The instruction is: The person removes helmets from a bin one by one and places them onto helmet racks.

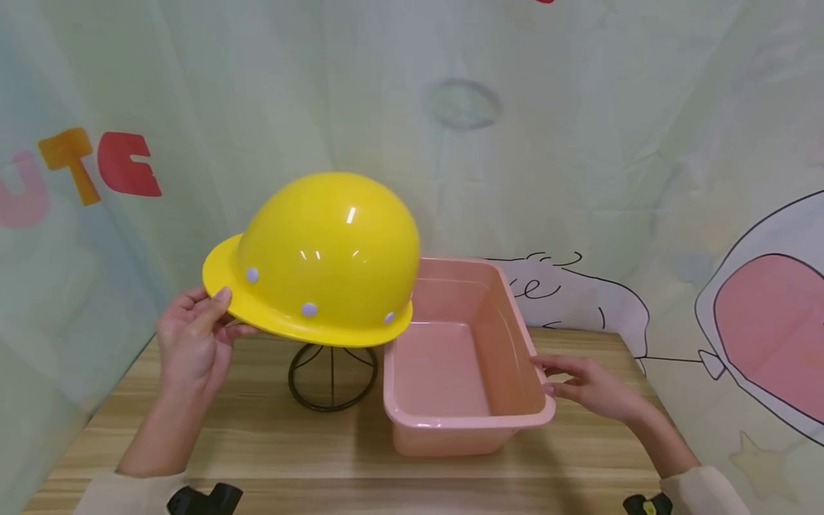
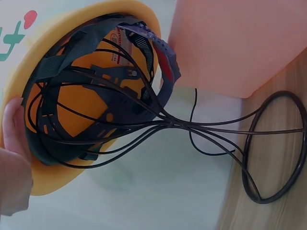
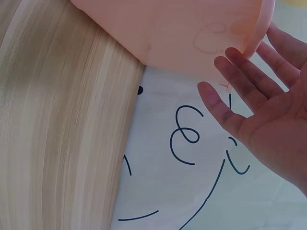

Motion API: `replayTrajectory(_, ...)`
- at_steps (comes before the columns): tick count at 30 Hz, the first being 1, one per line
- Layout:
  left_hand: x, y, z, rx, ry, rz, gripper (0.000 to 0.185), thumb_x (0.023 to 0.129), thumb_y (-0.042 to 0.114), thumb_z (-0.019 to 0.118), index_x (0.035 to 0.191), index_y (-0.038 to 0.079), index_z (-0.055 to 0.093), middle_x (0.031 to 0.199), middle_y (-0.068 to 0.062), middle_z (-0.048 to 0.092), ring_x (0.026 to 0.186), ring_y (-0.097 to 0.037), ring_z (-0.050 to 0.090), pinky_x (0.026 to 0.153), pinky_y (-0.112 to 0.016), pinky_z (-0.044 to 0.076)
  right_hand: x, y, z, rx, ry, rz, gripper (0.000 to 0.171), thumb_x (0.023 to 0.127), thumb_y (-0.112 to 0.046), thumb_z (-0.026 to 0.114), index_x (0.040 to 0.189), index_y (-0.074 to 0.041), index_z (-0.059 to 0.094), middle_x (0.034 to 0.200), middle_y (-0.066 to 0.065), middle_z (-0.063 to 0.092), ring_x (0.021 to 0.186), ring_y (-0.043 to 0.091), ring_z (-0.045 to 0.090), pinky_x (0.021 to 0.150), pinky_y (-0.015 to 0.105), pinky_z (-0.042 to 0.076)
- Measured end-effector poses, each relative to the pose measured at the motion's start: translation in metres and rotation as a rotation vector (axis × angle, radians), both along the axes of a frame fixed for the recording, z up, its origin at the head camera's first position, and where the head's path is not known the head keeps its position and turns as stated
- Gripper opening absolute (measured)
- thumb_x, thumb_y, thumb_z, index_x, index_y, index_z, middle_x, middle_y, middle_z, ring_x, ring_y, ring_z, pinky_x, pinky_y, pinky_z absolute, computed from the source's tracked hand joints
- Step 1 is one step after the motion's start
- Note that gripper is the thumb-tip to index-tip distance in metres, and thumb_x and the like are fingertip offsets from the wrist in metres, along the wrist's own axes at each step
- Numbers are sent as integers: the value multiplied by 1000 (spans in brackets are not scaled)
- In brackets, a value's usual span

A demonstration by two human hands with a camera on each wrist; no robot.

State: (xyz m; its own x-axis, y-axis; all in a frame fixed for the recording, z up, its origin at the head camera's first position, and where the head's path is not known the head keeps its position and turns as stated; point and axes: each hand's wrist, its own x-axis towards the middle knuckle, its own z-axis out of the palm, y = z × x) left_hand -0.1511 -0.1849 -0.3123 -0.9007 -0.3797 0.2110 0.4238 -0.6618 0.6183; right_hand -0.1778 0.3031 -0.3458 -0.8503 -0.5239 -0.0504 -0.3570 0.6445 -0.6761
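1. The wooden table point(image 1: 257, 443) runs across the near scene, with both sleeved forearms coming in from its near edge.
2. At near right, the right hand point(image 1: 589, 388) rests against the right rim of the pink tub point(image 1: 450, 422); its fingers point(image 3: 225, 103) are straight and slightly spread, holding nothing.
3. The tub stands on the table, right of centre.
4. Just left of it stands a black wire stand point(image 1: 332, 377), its ring base flat on the wood.
5. The left hand point(image 1: 193, 336) pinches the left brim of the yellow hard hat point(image 1: 322, 257), thumb on top and fingers curled beneath.
6. The hat sits over the stand, its right edge just beside the tub's far-left corner.
7. Farthest back hangs a pale printed backdrop point(image 1: 579, 143).
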Motion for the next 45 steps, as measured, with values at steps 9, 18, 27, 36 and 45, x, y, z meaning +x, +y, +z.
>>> replayTrajectory(9, 0, -4, -7, 1, 13, -52, 18, 88, -7, 56, 105, -9, 48, 91, -17, 63, 68, -25, 67, 52, -33, 57, 0, 1, -1, -16, 7, 25, 45, 90, -21, 62, 130, -4, 53, 121, 11, 58, 106, 19, 54, 84, 30, 51)
replayTrajectory(18, -1, -9, -11, -3, -26, -113, 15, 89, -4, 56, 103, -6, 52, 89, -15, 63, 69, -25, 67, 53, -34, 58, 2, -1, 3, -11, -13, 15, 45, 91, -20, 62, 131, -3, 52, 123, 14, 57, 108, 28, 53, 88, 46, 50)
replayTrajectory(27, 0, -13, -12, -95, -47, -140, 25, 92, 2, 56, 109, -4, 39, 81, -13, 65, 61, -23, 66, 54, -33, 58, 3, -3, 5, -20, -7, 23, 44, 91, -19, 61, 130, -2, 52, 123, 14, 57, 108, 27, 53, 86, 39, 51)
replayTrajectory(36, 0, -18, -15, -168, -38, -192, 26, 92, 2, 55, 111, -5, 39, 85, -13, 64, 66, -23, 68, 60, -35, 57, 4, -2, 3, -16, -3, 6, 45, 90, -21, 62, 130, -3, 53, 120, 12, 58, 106, 22, 54, 84, 31, 51)
replayTrajectory(45, 0, -21, -22, -145, -9, -253, 15, 93, 1, 52, 107, -2, 58, 88, -14, 67, 72, -23, 69, 63, -34, 57, 7, -1, 7, -30, -8, -12, 46, 89, -18, 63, 130, -1, 52, 125, 17, 55, 106, 31, 54, 83, 36, 53)
